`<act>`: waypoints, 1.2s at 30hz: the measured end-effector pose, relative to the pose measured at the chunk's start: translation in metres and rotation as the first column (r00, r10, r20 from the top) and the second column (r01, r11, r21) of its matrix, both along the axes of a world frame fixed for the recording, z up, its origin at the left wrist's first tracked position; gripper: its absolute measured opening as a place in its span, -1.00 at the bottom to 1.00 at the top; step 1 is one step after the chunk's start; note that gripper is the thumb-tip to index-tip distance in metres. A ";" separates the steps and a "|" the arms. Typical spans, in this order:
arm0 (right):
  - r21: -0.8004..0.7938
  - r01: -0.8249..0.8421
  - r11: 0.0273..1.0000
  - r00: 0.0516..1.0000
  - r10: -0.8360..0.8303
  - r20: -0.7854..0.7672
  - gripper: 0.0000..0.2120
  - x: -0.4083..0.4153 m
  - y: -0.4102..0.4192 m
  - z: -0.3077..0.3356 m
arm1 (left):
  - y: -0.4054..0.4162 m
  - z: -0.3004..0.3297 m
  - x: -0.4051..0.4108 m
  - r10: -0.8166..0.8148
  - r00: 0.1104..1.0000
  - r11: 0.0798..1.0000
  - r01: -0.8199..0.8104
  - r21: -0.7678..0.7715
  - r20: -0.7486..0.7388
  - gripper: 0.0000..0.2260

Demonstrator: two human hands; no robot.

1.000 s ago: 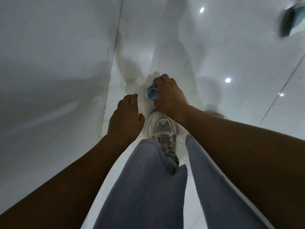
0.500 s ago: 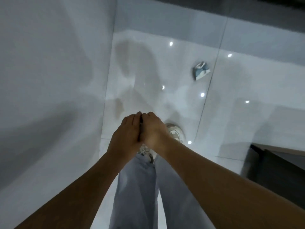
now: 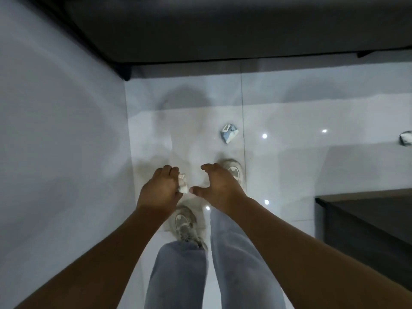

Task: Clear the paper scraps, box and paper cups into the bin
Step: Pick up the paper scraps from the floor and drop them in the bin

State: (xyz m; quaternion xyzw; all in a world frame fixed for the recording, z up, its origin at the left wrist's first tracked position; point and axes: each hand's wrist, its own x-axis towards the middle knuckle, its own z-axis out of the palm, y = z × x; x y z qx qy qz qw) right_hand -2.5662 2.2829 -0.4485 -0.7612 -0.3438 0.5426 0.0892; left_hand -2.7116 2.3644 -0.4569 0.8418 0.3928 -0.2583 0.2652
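— Scraps first: where do they lie from my hands?

— Going left to right, my left hand [image 3: 159, 189] has its fingers curled round a small pale paper scrap [image 3: 182, 185], held up over the floor [image 3: 289, 166] just ahead of my left shoe [image 3: 185, 224]. Beside it, my right hand [image 3: 219, 186] holds nothing; fingers loosely spread, thumb pointing toward the scrap but not touching it.

— And the next piece?

— A blue-and-white crumpled scrap [image 3: 229, 133] sits on the floor farther out, a little right of centre, just left of the tile seam. It lies almost straight ahead of my right hand, beyond my right shoe [image 3: 234, 170], so I judge the right hand nearer and free to take it. It looks roughly diamond-shaped, long axis tilted; no clear edge to favour.

— Anything else?

— Another pale crumpled piece [image 3: 406, 138] at the far right edge, well apart from both hands. A dark cabinet [image 3: 367, 230] stands near right. I see no bin, box or cups here.

— Arm pose?

— Both forearms reach forward and down, the backs of both hands facing up at me.
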 end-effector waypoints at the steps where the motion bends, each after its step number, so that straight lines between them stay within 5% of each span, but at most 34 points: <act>1: -0.008 0.003 1.000 1.000 -0.002 0.027 -0.36 0.012 0.002 -0.005 | 0.008 -0.003 0.008 0.008 1.000 1.000 -0.008 0.009 -0.014 -0.56; 11: -0.124 0.024 0.992 0.980 0.001 0.198 -0.39 0.109 0.013 -0.077 | 0.059 -0.047 0.104 0.048 0.995 0.999 -0.050 -0.020 -0.083 -0.45; 27: -0.088 -0.022 0.996 0.943 0.050 0.329 -0.29 0.121 0.043 -0.336 | 0.076 -0.260 0.132 0.099 0.995 0.993 -0.098 -0.069 -0.001 -0.53; 36: -0.113 -0.132 0.985 0.918 0.165 0.361 -0.42 0.107 0.016 -0.339 | 0.086 -0.266 0.136 -0.015 0.999 0.996 0.012 -0.091 -0.031 -0.49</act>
